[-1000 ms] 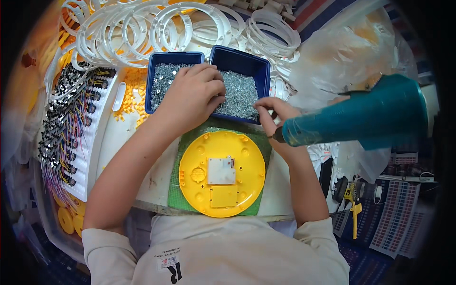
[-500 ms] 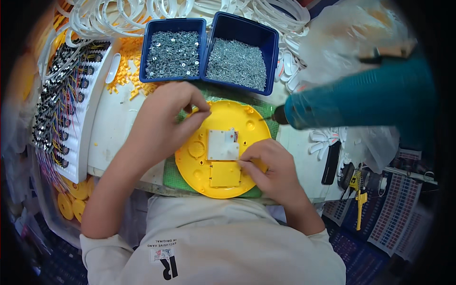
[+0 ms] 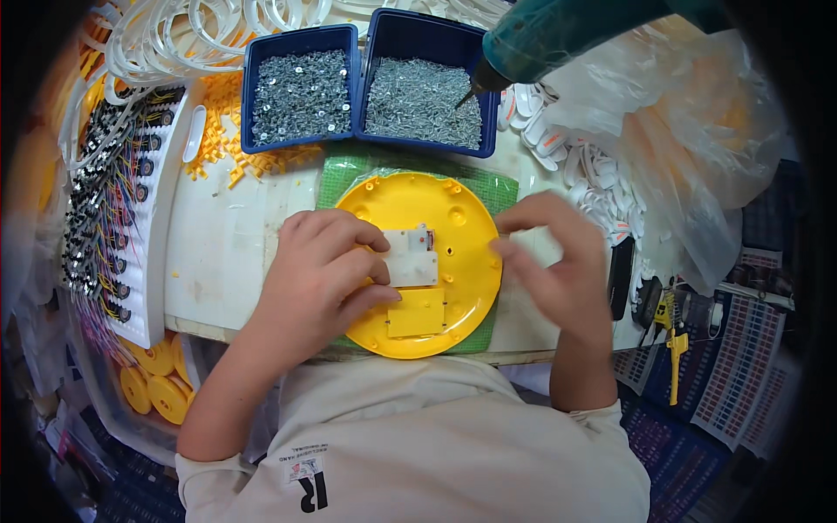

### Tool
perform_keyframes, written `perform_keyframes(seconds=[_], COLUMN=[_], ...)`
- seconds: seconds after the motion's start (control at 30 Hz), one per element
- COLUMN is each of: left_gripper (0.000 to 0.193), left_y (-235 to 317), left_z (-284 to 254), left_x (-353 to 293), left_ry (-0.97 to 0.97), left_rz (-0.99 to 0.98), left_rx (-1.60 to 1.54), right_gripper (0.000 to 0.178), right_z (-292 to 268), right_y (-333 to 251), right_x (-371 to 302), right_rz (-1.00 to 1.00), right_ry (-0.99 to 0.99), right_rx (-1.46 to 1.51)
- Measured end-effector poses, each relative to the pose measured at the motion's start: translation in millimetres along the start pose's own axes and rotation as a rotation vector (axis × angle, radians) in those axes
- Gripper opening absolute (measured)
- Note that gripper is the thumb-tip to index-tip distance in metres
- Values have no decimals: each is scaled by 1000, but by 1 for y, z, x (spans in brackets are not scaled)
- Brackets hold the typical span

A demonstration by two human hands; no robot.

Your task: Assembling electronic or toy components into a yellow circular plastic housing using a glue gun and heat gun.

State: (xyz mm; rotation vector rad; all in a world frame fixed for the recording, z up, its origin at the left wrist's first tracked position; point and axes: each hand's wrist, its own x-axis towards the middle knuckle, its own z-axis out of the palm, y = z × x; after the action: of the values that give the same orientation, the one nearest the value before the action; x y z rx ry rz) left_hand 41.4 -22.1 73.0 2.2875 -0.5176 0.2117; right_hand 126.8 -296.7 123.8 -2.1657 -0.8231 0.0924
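Note:
A round yellow plastic shell (image 3: 471, 296) lies inside up before me. A white rectangular module (image 3: 414, 270) sits at its middle, with a yellow rectangular cover (image 3: 417, 314) just below. My left hand (image 3: 318, 275) rests over the shell's left part, fingers curled at the module's left edge. Thumb and fingertips are drawn close there; whatever they hold is hidden. At the shell's right rim is my right hand (image 3: 562, 261), thumb and forefinger apart with a gap between them. A teal power screwdriver (image 3: 558, 39) hangs at upper right, its bit over the right-hand blue bin.
Blue bins of washer-head screws (image 3: 301, 96) and plain screws (image 3: 418, 100) stand behind the shell. A white rack of wired parts (image 3: 148, 227) runs along the left. White curved pieces (image 3: 593, 187) and a plastic bag (image 3: 697, 148) lie right. Green matting (image 3: 349, 166) is underneath.
My left hand has come down from the shell's upper left to the module. My right hand has moved from the module to the right rim. The screwdriver has shifted up and left.

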Motion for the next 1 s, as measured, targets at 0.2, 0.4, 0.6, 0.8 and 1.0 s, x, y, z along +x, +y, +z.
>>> perform_keyframes(seconds=[0.2, 0.4, 0.6, 0.8, 1.0], left_gripper=[25, 25, 49, 65, 69], left_y=[2, 4, 2, 3, 0], left_z=[0, 1, 0, -8, -4], left_x=[3, 1, 4, 28, 23], left_ry=[-19, -26, 17, -198, -277], left_rz=[-16, -16, 38, 87, 119], left_rx=[-3, 25, -36, 83, 253], right_gripper=[41, 98, 108, 109, 112], right_z=[-21, -29, -50, -16, 17], right_y=[-9, -17, -49, -30, -28], right_x=[35, 64, 70, 49, 14], right_rz=[-124, -274, -399, -101, -17], right_ry=[499, 355, -200, 1, 154], right_rx=[216, 713, 902, 1056, 1148])
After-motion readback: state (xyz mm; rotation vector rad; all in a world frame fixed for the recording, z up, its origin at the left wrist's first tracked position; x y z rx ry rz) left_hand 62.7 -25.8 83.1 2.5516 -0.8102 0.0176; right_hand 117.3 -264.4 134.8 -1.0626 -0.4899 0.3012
